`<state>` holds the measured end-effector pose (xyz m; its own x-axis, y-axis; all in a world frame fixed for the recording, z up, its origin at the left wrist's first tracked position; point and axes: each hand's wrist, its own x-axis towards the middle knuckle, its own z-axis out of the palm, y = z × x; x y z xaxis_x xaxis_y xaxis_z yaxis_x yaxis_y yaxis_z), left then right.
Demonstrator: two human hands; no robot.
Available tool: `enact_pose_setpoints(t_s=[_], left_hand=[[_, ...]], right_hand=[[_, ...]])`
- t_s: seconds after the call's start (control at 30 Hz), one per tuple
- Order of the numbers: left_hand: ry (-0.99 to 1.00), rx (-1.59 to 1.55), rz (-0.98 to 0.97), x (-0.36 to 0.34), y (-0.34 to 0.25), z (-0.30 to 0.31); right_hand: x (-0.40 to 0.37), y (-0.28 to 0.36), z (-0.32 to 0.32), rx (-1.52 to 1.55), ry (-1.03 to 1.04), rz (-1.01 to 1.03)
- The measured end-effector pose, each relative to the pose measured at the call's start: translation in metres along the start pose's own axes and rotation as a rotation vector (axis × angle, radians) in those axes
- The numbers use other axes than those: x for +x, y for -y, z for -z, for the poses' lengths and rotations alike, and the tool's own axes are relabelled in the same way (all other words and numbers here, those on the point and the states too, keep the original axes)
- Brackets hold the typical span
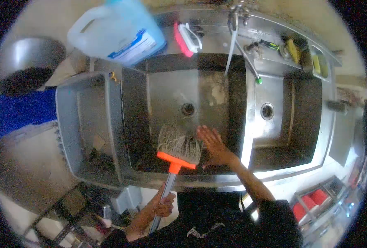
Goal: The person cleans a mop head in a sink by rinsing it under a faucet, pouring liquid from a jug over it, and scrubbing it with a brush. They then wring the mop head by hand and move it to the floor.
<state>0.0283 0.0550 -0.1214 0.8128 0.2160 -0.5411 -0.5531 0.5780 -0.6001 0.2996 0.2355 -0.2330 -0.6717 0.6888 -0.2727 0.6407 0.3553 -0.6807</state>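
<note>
My left hand (165,206) is wrapped round the grey handle of a broom (175,166). The broom's orange head points away from me, and its pale, clumped bristles (178,142) hang over the near part of the large steel sink basin (171,91). Just right of the bristles is my right hand (216,148), fingers spread and nothing in it. A drain (188,109) shows in the basin floor beyond the bristles.
Left of the sink stands a grey plastic tub (113,124). Behind are a large blue jug (121,33), a pink-and-white scrub brush (187,39) and a faucet (234,20). A smaller basin (270,93) lies right; red items (309,204) sit in a rack below.
</note>
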Motion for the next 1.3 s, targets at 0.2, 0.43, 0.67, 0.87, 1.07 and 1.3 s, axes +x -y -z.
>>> enact_pose_setpoints(t_s=[0.2, 0.43, 0.67, 0.87, 1.07, 1.3], left_hand=[[-0.220, 0.021, 0.193, 0.020, 0.000, 0.024], [0.543, 0.196, 0.071, 0.071, -0.060, 0.026], [0.601, 0.161, -0.078, 0.084, -0.081, -0.022], [0.607, 0.184, -0.070, 0.097, -0.081, -0.047], [0.692, 0.151, -0.043, 0.117, -0.086, -0.054], [0.939, 0.090, 0.127, 0.196, -0.048, 0.004]], right_hand=[[0.101, 0.014, -0.006, 0.087, 0.056, 0.535], [0.128, 0.045, -0.009, 0.093, 0.613, 0.794], [0.116, 0.124, 0.052, -0.331, 0.827, 0.765], [0.116, 0.125, 0.073, -0.621, 0.814, 0.606], [0.166, 0.148, 0.118, -0.583, 0.911, 0.380], [0.183, 0.103, -0.052, 0.232, 1.565, 0.216]])
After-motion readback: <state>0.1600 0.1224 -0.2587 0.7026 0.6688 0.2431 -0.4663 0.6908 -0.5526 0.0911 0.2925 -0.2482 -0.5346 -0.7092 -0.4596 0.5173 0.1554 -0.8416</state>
